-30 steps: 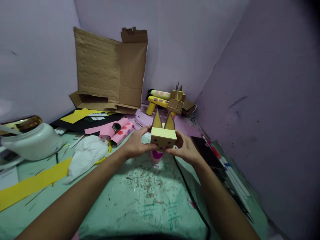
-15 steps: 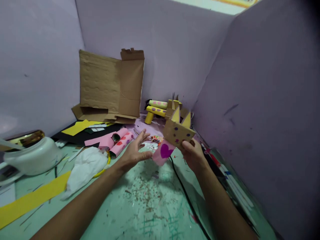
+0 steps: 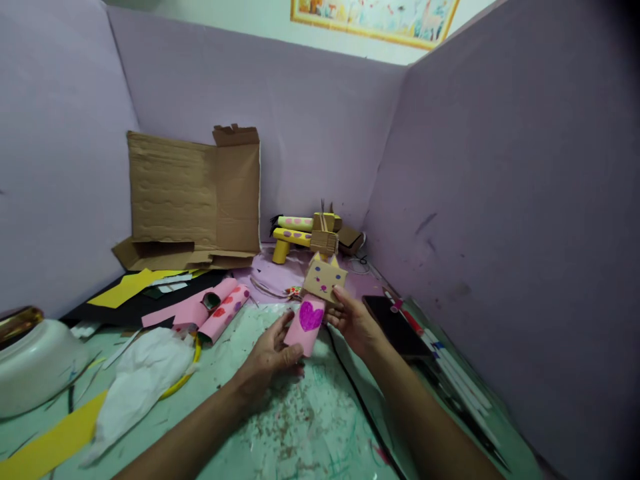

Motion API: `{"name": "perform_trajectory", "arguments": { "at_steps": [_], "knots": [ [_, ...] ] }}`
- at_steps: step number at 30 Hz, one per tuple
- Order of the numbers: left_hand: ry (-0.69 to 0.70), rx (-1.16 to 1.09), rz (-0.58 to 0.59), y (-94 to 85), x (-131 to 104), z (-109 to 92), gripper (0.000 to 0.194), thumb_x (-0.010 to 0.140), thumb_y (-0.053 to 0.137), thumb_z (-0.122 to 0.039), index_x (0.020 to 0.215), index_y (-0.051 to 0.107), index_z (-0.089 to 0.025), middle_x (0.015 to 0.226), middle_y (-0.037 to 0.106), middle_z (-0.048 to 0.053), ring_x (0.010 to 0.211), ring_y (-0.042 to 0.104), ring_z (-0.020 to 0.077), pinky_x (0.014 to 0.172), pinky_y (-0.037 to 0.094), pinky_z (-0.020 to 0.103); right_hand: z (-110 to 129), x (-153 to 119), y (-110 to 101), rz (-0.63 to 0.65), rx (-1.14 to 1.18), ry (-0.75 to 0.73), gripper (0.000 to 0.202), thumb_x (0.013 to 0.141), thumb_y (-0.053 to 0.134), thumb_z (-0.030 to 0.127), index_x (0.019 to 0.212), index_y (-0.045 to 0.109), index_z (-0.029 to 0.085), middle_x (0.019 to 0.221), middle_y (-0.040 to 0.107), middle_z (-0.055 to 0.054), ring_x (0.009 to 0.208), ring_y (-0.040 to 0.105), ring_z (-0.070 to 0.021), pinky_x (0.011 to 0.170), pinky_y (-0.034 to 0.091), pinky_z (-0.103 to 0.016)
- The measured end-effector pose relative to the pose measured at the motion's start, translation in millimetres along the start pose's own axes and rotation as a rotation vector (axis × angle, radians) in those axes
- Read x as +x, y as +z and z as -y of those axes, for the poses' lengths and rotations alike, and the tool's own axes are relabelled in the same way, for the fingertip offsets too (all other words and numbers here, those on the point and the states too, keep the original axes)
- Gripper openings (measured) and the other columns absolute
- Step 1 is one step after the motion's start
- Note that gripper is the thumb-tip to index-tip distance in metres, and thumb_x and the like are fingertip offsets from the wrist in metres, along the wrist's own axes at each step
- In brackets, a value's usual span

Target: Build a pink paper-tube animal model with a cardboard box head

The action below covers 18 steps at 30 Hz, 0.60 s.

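A cardboard cat figure [image 3: 326,279] is held up over the table, with pointed yellow ears, a drawn face and a pink paper body bearing a purple heart. My right hand [image 3: 356,321] grips its head at the lower right corner, thumb in front and fingers behind. Around the lower left of the pink body [image 3: 303,337] my left hand [image 3: 274,357] is closed, its thumb at the bottom edge; some of its fingers are hidden behind the paper.
Yellow giraffe-like paper figures [image 3: 295,235] stand at the back, beside an opened cardboard box [image 3: 195,193]. Pink paper rolls [image 3: 224,312], white tissue [image 3: 143,377] and a white pot [image 3: 43,367] lie left. A phone [image 3: 395,327], pens [image 3: 457,373] and a black cable [image 3: 357,393] are right.
The cat figure has come lower and turned more upright, its face toward me. My left hand, open and apart before, now holds the pink body. The view has shifted up and right.
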<state>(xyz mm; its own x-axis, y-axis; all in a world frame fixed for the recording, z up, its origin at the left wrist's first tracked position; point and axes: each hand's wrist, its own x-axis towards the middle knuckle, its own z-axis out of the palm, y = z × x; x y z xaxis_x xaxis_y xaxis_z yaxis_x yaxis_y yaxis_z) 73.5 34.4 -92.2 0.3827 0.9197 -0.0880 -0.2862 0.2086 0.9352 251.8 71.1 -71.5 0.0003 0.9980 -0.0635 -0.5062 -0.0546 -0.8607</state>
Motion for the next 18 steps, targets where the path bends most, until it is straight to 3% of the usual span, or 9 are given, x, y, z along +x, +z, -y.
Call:
{"name": "perform_trajectory", "arguments": {
  "at_steps": [6, 9, 13, 18],
  "knots": [
    [-0.011, -0.033, -0.015, 4.4, -1, 1, 0.072, 0.056, 0.078, -0.036, 0.120, 0.052, -0.014, 0.099, 0.061, 0.011, 0.074, 0.057, 0.0198, 0.051, 0.050, 0.027, -4, -4, 7, 0.006, -0.065, -0.007, 0.031, 0.065, 0.073, 0.039, 0.087, 0.068, 0.017, 0.082, 0.072, -0.004, 0.070, 0.065, -0.0158, 0.062, 0.051, -0.024],
    [-0.024, -0.003, -0.037, 4.6, 0, 2, 0.053, 0.054, 0.079, -0.038, 0.098, 0.063, -0.013, 0.078, 0.061, 0.007, 0.063, 0.055, 0.0164, 0.051, 0.046, 0.026, -5, -7, 10, 0.003, -0.089, -0.017, 0.035, 0.060, 0.077, 0.039, 0.084, 0.067, 0.016, 0.080, 0.071, -0.004, 0.071, 0.064, -0.0159, 0.062, 0.049, -0.024],
    [-0.018, 0.046, -0.083, 3.2, 2, 5, 0.035, 0.052, 0.081, -0.036, 0.065, 0.061, -0.011, 0.056, 0.054, 0.000, 0.051, 0.047, 0.0099, 0.048, 0.035, 0.021, -8, -9, 14, 0.021, -0.107, -0.020, 0.036, 0.057, 0.078, 0.039, 0.083, 0.067, 0.016, 0.080, 0.071, -0.004, 0.073, 0.065, -0.0157, 0.060, 0.048, -0.023],
    [0.000, 0.058, -0.130, -0.6, 5, 10, 0.036, 0.048, 0.082, -0.037, 0.060, 0.060, -0.010, 0.053, 0.054, -0.001, 0.049, 0.044, 0.0093, 0.048, 0.032, 0.021, -9, -11, 14, 0.086, -0.128, -0.050, 0.034, 0.058, 0.079, 0.036, 0.085, 0.067, 0.019, 0.083, 0.072, -0.003, 0.077, 0.066, -0.0177, 0.065, 0.049, -0.025]
  ]
}}
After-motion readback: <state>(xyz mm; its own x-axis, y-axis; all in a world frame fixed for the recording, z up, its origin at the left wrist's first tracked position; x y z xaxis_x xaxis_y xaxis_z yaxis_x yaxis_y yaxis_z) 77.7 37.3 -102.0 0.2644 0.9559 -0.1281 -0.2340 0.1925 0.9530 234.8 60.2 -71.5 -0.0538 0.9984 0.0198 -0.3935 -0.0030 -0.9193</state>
